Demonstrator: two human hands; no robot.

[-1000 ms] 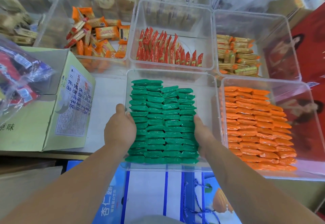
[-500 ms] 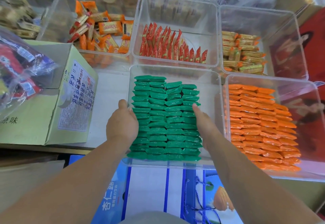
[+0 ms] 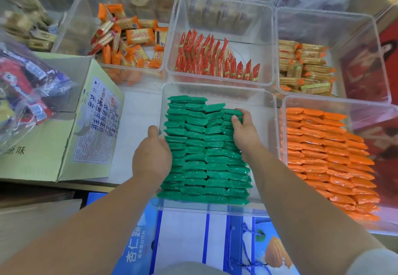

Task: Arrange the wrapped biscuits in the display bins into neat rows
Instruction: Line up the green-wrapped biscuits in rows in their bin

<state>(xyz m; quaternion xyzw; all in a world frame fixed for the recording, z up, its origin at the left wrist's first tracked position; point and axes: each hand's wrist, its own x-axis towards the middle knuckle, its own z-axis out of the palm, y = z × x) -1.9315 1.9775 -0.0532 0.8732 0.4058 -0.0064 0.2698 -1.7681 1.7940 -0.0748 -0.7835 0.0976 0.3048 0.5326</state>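
Green wrapped biscuits (image 3: 204, 156) lie in overlapping rows inside a clear bin (image 3: 217, 90) in front of me. My left hand (image 3: 151, 156) presses flat against the left side of the green stack. My right hand (image 3: 244, 131) reaches over the right column, and its fingers curl round the topmost green packets near the far end. Orange wrapped biscuits (image 3: 329, 156) fill the neighbouring clear bin (image 3: 336, 103) on the right in neat rows.
Behind stand clear bins with loose orange packets (image 3: 131, 39), upright red packets (image 3: 215, 57) and yellow biscuit packs (image 3: 305, 69). A cardboard box (image 3: 64, 121) with a plastic snack bag (image 3: 25, 85) sits to the left. A blue and white carton (image 3: 204, 238) lies below the bins.
My right hand moved forward from the near right side of the green stack to its far right end and curled round packets there. My left hand also slid a little farther along the left side.
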